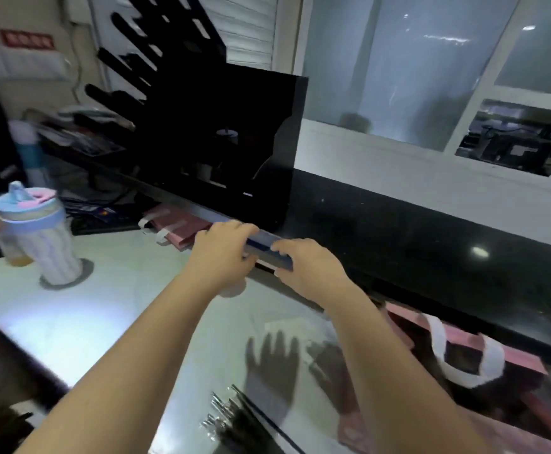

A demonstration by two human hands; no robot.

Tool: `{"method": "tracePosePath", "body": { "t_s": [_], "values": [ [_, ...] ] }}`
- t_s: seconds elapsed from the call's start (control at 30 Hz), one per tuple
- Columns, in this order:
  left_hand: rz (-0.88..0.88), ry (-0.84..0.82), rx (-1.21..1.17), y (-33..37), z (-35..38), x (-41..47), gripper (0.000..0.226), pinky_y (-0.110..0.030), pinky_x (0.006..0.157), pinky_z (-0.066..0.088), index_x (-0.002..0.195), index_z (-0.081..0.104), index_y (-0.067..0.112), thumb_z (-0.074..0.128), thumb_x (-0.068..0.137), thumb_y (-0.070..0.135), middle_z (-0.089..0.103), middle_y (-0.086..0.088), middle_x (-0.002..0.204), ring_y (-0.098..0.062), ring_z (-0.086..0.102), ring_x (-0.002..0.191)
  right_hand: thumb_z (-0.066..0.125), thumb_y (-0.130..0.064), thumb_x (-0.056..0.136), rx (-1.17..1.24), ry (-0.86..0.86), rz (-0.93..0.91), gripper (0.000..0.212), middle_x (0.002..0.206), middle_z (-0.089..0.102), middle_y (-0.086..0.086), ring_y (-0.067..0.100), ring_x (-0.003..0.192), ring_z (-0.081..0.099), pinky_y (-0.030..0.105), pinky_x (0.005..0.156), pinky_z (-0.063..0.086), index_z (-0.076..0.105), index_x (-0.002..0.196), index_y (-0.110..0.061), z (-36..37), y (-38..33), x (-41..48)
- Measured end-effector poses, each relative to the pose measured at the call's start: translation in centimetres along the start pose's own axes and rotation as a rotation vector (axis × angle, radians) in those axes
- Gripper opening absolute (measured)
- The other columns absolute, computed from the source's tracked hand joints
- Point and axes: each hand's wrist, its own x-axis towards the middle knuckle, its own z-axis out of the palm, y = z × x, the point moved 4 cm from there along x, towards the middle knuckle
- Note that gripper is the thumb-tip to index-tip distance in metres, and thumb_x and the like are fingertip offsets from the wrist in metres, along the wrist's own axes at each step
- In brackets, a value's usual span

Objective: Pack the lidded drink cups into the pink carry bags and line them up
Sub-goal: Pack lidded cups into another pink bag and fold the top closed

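Landmark: black ledge (398, 231). Both our hands are on its near rim, close together. Left hand (220, 253) and right hand (306, 267) have fingers together, curled over the blue-grey edge strip (264, 245). The right thumb sits under the strip, so that one's a pinch; the left thumb is hidden. The frame is blurred, so we can't tell whether we're bracing on the strip or pulling it.

Task items:
- Flat pink bags (182, 227) are tucked under the ledge rim just left of the hands, white handles sticking out. We'd guess they're stored there to stay within reach.
- An open pink bag (464, 352) sits below the rim, right of the hands, white handles up. Its mouth looks open, ready for loading.
- No lidded cup is clearly visible. A pale round shape (234, 290) below the rim under the left wrist might be one; we can't confirm.

Other: tumbler (43, 244) well left of the ledge; wrapped straws (225, 417) well below it, nearest us; black stand (221, 142) on top of it.

Our read: packing has barely begun, no line-up yet.
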Motion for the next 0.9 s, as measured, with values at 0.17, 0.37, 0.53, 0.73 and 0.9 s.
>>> {"method": "tracePosePath", "body": {
  "t_s": [0.17,0.37,0.53,0.73,0.9],
  "values": [
    [-0.213,-0.095,0.047,-10.1,2.8,-2.8,0.047,-0.041,0.096,0.039,0.135,0.044,0.032,0.054,0.089,0.038,0.050,0.005,0.134,-0.024,0.044,0.125,0.063,-0.030,0.088,0.054,-0.187,-0.052,0.055,0.136,0.055,0.002,0.025,0.125,0.048,0.044,0.096,0.047,0.046,0.141,-0.024,9.5,-4.2,6.1],
    [-0.349,-0.214,0.093,-17.6,6.2,-4.2,0.054,-0.041,0.100,0.033,0.141,0.038,0.030,0.051,0.090,0.037,0.046,0.001,0.140,-0.024,0.038,0.129,0.063,-0.033,0.087,-0.090,-0.288,-0.075,0.067,0.153,0.029,0.005,0.032,0.135,0.029,0.044,0.103,0.039,0.033,0.146,-0.022,16.7,-6.8,12.4],
    [-0.380,-0.216,0.112,-20.6,7.5,-3.9,0.055,-0.041,0.099,0.033,0.142,0.038,0.029,0.052,0.089,0.036,0.045,0.001,0.140,-0.025,0.037,0.129,0.067,-0.039,0.082,-0.172,-0.348,0.056,0.087,0.160,0.008,0.009,0.038,0.143,0.010,0.049,0.112,0.026,0.014,0.151,-0.030,20.3,-5.5,17.4],
    [-0.394,-0.210,0.087,-21.8,8.1,-2.8,0.054,-0.043,0.100,0.033,0.140,0.039,0.029,0.052,0.088,0.033,0.045,0.001,0.139,-0.025,0.037,0.128,0.063,-0.031,0.086,-0.151,-0.282,0.112,0.075,0.156,0.014,0.014,0.043,0.136,0.019,0.052,0.109,0.026,0.021,0.147,-0.031,22.7,-4.9,18.1],
    [-0.317,-0.154,0.082,-20.6,6.5,-0.3,0.054,-0.043,0.100,0.035,0.140,0.039,0.029,0.053,0.088,0.033,0.046,0.001,0.138,-0.025,0.037,0.129,0.066,-0.038,0.084,-0.111,-0.213,-0.029,0.078,0.154,0.022,0.007,0.038,0.134,0.025,0.050,0.103,0.035,0.022,0.148,-0.033,17.2,-6.2,16.3]
  ]
}}
